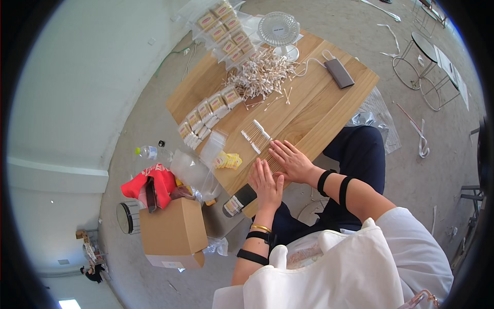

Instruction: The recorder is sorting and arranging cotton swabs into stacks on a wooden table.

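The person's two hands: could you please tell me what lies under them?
Between the left hand and right hand, thin sticks show on the wooden table; anything directly beneath the hands is covered.

The table is brightly, evenly lit — a glaring white patch is seen at left; the wall is bowed by fisheye distortion — the far right rim is fringed blue.
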`<state>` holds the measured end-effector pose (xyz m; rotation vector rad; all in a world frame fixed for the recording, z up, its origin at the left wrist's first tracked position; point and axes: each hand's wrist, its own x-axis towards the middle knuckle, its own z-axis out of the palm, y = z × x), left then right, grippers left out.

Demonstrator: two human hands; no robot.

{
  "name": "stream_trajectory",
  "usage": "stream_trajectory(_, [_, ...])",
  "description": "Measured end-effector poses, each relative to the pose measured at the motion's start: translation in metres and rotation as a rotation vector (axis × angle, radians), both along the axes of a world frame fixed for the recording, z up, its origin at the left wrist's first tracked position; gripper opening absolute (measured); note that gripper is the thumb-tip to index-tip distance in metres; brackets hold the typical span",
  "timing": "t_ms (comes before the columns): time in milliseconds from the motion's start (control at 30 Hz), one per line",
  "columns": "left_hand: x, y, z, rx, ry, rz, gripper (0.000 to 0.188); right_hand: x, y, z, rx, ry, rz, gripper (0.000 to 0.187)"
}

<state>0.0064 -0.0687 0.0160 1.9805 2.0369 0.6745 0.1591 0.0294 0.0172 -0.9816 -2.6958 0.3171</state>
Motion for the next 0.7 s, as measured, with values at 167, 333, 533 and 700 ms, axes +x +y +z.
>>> stream_trajectory(167, [0.005,0.013,-0.010,-0.105,0.233,-0.052,0.084,-0.001,0.000,-0.002,0.013,-0.055,-0.004,0.078])
stream_trajectory(333, [0.011,0.012,-0.016,-0.088,0.262,0.003,0.084,0.000,0.000,-0.008,0.032,-0.070,0.009,0.074])
stream_trajectory(533, [0.014,0.014,-0.015,-0.085,0.278,0.011,0.082,0.003,0.002,-0.005,0.028,-0.047,0.013,0.072])
stream_trajectory(700, [0.000,0.016,-0.002,-0.152,0.056,0.030,0.080,-0.004,0.002,-0.009,0.077,-0.090,0.022,0.073])
